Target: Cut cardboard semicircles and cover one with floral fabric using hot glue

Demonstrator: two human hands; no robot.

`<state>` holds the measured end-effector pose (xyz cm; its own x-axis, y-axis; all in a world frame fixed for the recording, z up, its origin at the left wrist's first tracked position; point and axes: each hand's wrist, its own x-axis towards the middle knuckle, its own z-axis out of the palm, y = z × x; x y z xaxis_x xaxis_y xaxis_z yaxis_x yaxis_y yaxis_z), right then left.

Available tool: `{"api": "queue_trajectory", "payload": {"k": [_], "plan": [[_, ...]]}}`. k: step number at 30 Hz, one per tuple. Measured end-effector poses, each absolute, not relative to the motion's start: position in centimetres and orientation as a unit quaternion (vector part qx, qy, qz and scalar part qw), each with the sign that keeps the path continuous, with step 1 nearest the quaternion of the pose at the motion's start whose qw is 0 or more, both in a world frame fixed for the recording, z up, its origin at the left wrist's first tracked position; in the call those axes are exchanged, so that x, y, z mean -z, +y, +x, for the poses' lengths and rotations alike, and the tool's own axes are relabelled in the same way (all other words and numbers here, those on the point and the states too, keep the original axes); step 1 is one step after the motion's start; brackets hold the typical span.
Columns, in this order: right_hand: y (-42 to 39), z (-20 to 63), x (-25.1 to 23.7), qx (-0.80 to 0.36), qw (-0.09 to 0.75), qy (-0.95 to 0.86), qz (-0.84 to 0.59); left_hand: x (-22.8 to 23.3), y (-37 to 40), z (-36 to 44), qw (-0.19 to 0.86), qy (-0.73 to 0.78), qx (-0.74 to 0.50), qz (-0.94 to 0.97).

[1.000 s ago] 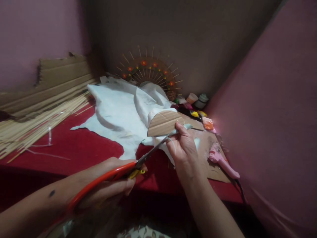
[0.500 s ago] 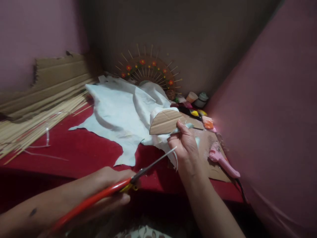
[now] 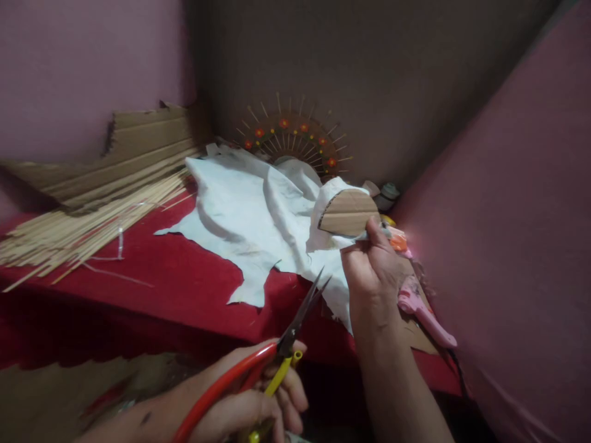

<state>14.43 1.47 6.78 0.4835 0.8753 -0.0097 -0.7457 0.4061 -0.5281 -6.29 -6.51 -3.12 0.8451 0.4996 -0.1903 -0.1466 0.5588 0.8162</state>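
Note:
My left hand (image 3: 252, 400) grips scissors (image 3: 288, 340) with red and yellow handles at the bottom middle. Their blades point up and away, slightly parted, with air between them and the material. My right hand (image 3: 375, 271) pinches a half-round piece of cardboard (image 3: 348, 212) between thumb and fingers, together with white cloth (image 3: 316, 237) that shows around its curved edge and below it. Some of this cloth hangs down beside my right wrist. A larger crumpled white cloth (image 3: 231, 197) lies behind on the red-covered table (image 3: 184, 271); whether the two are one piece I cannot tell.
Thin wooden sticks (image 3: 92, 227) and torn cardboard (image 3: 148, 144) lie at the left. Against the back wall stands a round decoration with flowers and sticks (image 3: 285, 123). A pink glue gun (image 3: 422, 314) rests at the right, near small jars (image 3: 388, 195) and the pink wall.
My right hand has raised the cardboard and cloth, shifting right in view. The scissors have moved right and now point more steeply upward, blades parted. The view has shifted slightly.

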Motion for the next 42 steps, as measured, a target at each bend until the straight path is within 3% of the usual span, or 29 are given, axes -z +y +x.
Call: {"api": "queue_trajectory", "payload": {"k": [4, 9, 13, 17, 20, 25, 28, 30, 32, 35, 42], "plan": [[0.8, 14.2, -6.7, -0.423, 0.853, -0.17, -0.254, 2.2, -7.2, -5.0, 0.831, 0.283, -0.288, 0.382], [0.5, 14.5, -6.2, -0.422, 0.841, -0.18, -0.286, 0.1, -5.8, -7.5, 0.662, 0.437, -0.379, 0.476], [0.5, 14.6, -6.1, -0.437, 0.832, -0.175, -0.294, -2.6, -0.6, -10.1, 0.412, 0.483, -0.311, 0.708], [0.4, 14.2, -6.2, -0.436, 0.83, -0.196, -0.287, -2.4, 5.6, -9.4, 0.125, 0.495, -0.12, 0.851], [0.6, 13.9, -6.2, -0.437, 0.828, -0.203, -0.286, -1.9, 8.5, -7.9, 0.095, 0.479, -0.096, 0.867], [0.9, 13.7, -5.8, -0.454, 0.813, -0.219, -0.29, -4.5, 9.8, -6.5, 0.131, 0.426, -0.192, 0.874], [0.8, 13.6, -5.4, -0.475, 0.797, -0.252, -0.275, -6.1, 9.9, -5.1, 0.408, 0.266, -0.307, 0.818], [0.7, 13.5, -5.2, -0.478, 0.79, -0.281, -0.261, -6.5, 9.8, -3.9, 0.591, 0.127, -0.317, 0.731], [0.6, 13.5, -5.0, -0.461, 0.795, -0.296, -0.26, -6.4, 9.6, -2.7, 0.67, 0.09, -0.276, 0.683], [0.7, 13.5, -4.9, -0.416, 0.815, -0.298, -0.272, -5.8, 8.9, -1.5, 0.69, 0.16, -0.246, 0.661], [1.0, 13.3, -4.8, -0.377, 0.828, -0.316, -0.269, -4.6, 7.4, -0.4, 0.709, 0.214, -0.317, 0.593]]}}
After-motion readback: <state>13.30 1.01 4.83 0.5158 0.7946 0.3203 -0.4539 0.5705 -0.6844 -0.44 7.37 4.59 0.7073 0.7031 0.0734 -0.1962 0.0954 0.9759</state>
